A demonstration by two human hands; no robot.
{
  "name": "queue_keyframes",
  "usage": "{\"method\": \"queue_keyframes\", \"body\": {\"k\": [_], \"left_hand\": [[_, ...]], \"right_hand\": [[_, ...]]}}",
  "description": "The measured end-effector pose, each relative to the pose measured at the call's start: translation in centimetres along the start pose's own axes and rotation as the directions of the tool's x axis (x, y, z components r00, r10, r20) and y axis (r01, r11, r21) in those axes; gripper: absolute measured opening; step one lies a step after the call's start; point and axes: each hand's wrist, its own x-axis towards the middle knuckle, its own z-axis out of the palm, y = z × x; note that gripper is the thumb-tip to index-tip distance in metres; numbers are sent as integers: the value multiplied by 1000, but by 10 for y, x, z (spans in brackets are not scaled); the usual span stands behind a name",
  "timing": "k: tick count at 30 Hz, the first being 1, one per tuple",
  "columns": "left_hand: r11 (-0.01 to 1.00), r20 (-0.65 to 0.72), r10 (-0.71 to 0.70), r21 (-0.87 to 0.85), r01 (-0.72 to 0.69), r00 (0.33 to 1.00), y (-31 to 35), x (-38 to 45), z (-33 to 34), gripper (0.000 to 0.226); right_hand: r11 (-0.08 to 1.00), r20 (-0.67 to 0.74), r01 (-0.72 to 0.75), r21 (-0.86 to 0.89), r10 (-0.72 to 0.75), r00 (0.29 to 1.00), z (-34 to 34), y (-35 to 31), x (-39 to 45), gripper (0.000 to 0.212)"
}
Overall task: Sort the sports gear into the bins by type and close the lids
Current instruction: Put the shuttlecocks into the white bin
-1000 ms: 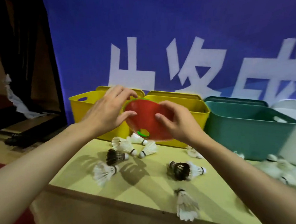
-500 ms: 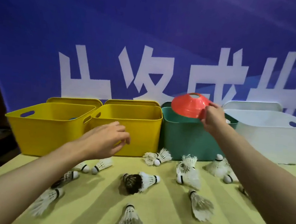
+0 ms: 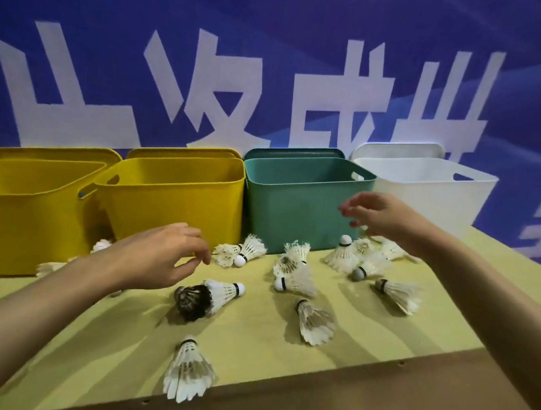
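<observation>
Bare hands, both holding nothing, fingers loosely curled: left hand (image 3: 160, 258) at centre left above the surface (image 3: 254, 328), right hand (image 3: 386, 217) at centre right before the teal bin (image 3: 298, 206). Shuttlecocks lie scattered between and below them; a black-feathered shuttlecock (image 3: 205, 298) lies just under the left hand, one white shuttlecock (image 3: 188, 370) overhangs the front edge. Two yellow bins (image 3: 167, 197), teal bin, white bin (image 3: 430, 190) line the back, open, lids standing behind. Free surface at lower right.
</observation>
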Motion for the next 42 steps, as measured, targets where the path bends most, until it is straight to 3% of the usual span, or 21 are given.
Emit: {"method": "queue_keyframes", "body": {"k": [3,7,11,14,17,23,27,32,38,42], "left_hand": [[998,31,49,-52,-48,998,32,13,2,17],[992,184,111,-80,-97,977,80,37,12,24],[997,464,15,-76,23,886,104,49,40,47],[998,484,-10,-55,41,875,115,52,54,47],[997,488,-30,-44,58,872,125,63,56,65],[999,562,-36,28,25,827,142,102,51,93],[992,584,-48,123,-30,811,151,120,53,87],[996,592,-34,88,-22,805,136,123,66,88],[999,595,-22,36,1,804,130,126,68,92],[1000,598,-15,15,7,801,131,126,65,80]], "right_hand": [[954,-113,21,-298,-58,992,0,55,-32,24],[860,-142,-141,-490,81,987,-1,126,-71,53],[863,-154,-182,-471,123,980,7,170,-92,64],[895,-243,-177,-409,80,967,22,184,-94,59],[921,-286,-165,-353,61,956,26,185,-85,53],[941,-329,-182,-286,82,941,20,190,-80,64],[951,-335,-166,-260,72,939,20,192,-83,64],[997,-381,-77,15,77,921,10,171,-86,56],[999,-529,32,-41,-49,847,-50,93,-5,68],[994,-572,-6,-113,-61,818,-101,54,67,67]]}}
